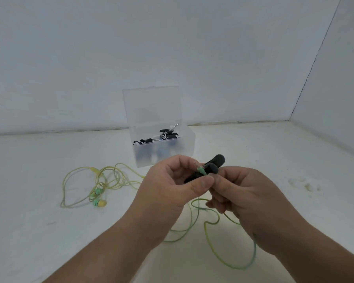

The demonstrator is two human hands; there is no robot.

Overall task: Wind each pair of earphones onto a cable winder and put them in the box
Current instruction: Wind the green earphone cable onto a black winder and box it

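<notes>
Winder: the black cable winder point(216, 163) with rounded ends is held above the table at the centre of the view, its far end tilted toward 1 o'clock. This leaves that end free for wrapping.
Cable end: a small green earphone end piece point(200, 170) is pressed against the winder's middle. It is judged to be the anchor for the first turn.
Left hand: the left hand point(172, 184) is curled round the winder's near end. The end piece is pinched against the winder by thumb and forefinger.
Right hand: the right hand point(251, 201) is closed, with the thumb tip set on the winder. Whether the cable is also gripped by the curled fingers cannot be told.
Cable: the thin green earphone cable point(255, 252) hangs below the hands and lies in slack loops from 5 to 6 o'clock. No turns are seen, so winding is judged to be only starting.
Box: the translucent plastic box point(164, 156) stands at 12 o'clock with its hinged lid point(151, 105) raised, ready for loading. Wound black-and-white earphones point(166, 135) are already stored inside.
Remaining work: a loose yellow-green pair of earphones point(99, 202) lies unwound at 9 o'clock.
Surface: the white table point(274, 150) is backed by pale walls.
</notes>
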